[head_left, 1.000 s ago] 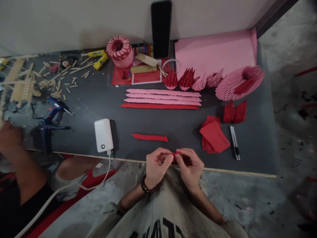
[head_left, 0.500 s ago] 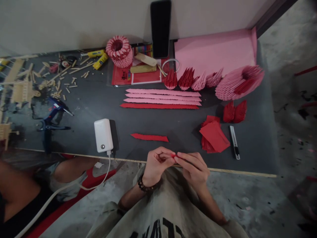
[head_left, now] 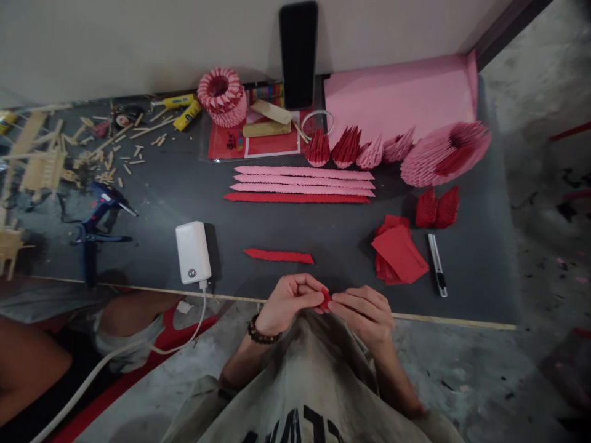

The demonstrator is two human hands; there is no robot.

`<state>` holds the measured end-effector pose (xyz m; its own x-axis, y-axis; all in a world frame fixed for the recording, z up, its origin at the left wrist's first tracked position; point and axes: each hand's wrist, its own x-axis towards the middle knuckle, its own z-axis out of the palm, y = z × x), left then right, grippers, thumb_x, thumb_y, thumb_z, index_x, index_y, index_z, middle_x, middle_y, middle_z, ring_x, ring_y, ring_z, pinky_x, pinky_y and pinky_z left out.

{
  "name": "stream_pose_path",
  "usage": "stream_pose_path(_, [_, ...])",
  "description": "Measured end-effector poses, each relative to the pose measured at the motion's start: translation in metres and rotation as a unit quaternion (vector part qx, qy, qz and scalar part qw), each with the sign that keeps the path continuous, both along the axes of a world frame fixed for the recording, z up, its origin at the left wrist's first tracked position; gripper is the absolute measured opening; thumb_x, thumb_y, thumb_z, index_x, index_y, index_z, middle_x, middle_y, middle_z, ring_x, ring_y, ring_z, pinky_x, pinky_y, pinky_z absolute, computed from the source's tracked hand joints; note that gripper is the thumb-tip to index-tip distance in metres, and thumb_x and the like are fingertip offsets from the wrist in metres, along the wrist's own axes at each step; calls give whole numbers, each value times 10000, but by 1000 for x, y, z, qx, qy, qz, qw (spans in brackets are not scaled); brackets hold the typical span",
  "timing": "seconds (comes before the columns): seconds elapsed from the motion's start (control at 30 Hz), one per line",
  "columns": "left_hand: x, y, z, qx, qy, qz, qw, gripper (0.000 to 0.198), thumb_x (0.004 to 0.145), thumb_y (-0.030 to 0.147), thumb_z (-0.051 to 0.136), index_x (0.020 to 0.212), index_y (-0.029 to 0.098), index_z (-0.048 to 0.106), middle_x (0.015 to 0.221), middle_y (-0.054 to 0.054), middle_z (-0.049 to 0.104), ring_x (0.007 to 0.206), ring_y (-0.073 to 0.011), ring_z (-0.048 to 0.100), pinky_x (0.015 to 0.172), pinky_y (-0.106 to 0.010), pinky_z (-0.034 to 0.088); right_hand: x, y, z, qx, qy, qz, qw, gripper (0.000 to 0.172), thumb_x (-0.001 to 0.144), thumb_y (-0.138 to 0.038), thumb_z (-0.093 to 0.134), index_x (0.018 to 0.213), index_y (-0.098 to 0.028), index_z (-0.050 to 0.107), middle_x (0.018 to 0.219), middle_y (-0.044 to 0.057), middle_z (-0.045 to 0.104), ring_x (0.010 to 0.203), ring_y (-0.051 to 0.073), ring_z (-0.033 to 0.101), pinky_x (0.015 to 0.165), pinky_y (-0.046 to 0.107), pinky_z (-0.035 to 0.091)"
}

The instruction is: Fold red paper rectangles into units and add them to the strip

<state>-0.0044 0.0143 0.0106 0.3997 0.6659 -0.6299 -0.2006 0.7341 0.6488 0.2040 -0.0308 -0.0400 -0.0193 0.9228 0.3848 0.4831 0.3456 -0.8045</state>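
Between my two hands, at the table's near edge, is a small folded piece of red paper [head_left: 325, 299]. My left hand [head_left: 293, 301] pinches its left side between thumb and fingers. The fingertips of my right hand [head_left: 364, 311] close on its right side. Just beyond lies a short red strip of interlocked paper pieces [head_left: 279, 255]. To the right is a loose stack of red paper slips [head_left: 399, 251], with a box cutter [head_left: 437, 266] beside it. Farther back lie several long pink strips [head_left: 305, 178] and one long red strip [head_left: 298, 197].
A white power bank [head_left: 192, 252] with a cable stands left of my hands. Beyond it lie a blue glue gun [head_left: 104, 203] and wooden scraps. Folded-paper pieces [head_left: 446, 154], pink sheets [head_left: 401, 92] and a phone [head_left: 298, 55] are along the back. Another person's leg [head_left: 133, 314] is at the left.
My hands have drawn slightly apart, and more of the red paper shows between the fingertips. My left wrist has shifted a little left. The things on the table are unmoved.
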Motion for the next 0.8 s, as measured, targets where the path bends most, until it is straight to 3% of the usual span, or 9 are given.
stream_pose_path(0.03, [-1, 1, 0, 5, 1, -6, 1000, 347, 759, 423, 929, 882, 135, 780, 727, -70, 795, 630, -173, 750, 664, -277, 624, 2, 1, 0, 51, -44, 78, 995, 226, 844, -256, 839, 965, -447, 821, 932, -51, 859, 744, 157, 792, 648, 268, 608])
stream_pose_path(0.1, [0, 1, 0, 19, 9, -13, 1000, 349, 777, 435, 917, 898, 137, 781, 740, -70, 798, 650, -170, 754, 678, -272, 621, 5, 4, -1, 102, -80, 114, 985, 265, 864, -202, 810, 1026, -412, 807, 952, -20, 857, 760, 162, 789, 651, 273, 610])
stream_pose_path(0.2, [2, -4, -1, 46, 39, -15, 998, 322, 806, 441, 890, 931, 159, 798, 778, -69, 815, 673, -182, 766, 711, -291, 637, 4, 9, 0, 98, -61, 94, 989, 257, 885, -187, 773, 1034, -395, 787, 891, -24, 844, 724, 166, 783, 655, 277, 624])
stream_pose_path(0.4, [5, -16, 7, 178, 176, -27, 968, 216, 908, 355, 787, 1022, 181, 846, 996, -89, 853, 906, -232, 817, 852, -304, 657, -13, 11, 15, -1, -1, 21, 1000, 287, 884, -106, 724, 1068, -325, 740, 865, 4, 811, 721, 174, 782, 675, 284, 643])
stream_pose_path(0.57, [5, -16, 11, 217, 216, -40, 951, 128, 890, 268, 793, 968, 194, 864, 956, -62, 861, 859, -226, 824, 823, -292, 665, -18, 10, 22, -45, 54, 0, 998, 228, 834, -130, 823, 986, -294, 782, 819, 2, 805, 688, 170, 765, 646, 263, 631])
stream_pose_path(0.67, [6, -18, 9, 280, 269, -48, 920, 134, 939, 236, 734, 974, 221, 863, 947, -43, 862, 845, -230, 823, 825, -333, 674, -18, 7, 19, -74, 90, -7, 993, 204, 853, -151, 824, 999, -294, 807, 829, 5, 804, 675, 159, 751, 631, 269, 626])
stream_pose_path(0.8, [10, -23, 7, 388, 339, -49, 855, 181, 967, 172, 673, 987, 261, 828, 937, -21, 853, 830, -249, 816, 781, -394, 685, -20, 5, 17, -111, 119, -18, 987, 218, 857, -158, 828, 1034, -285, 838, 854, 22, 798, 685, 151, 739, 589, 256, 601])
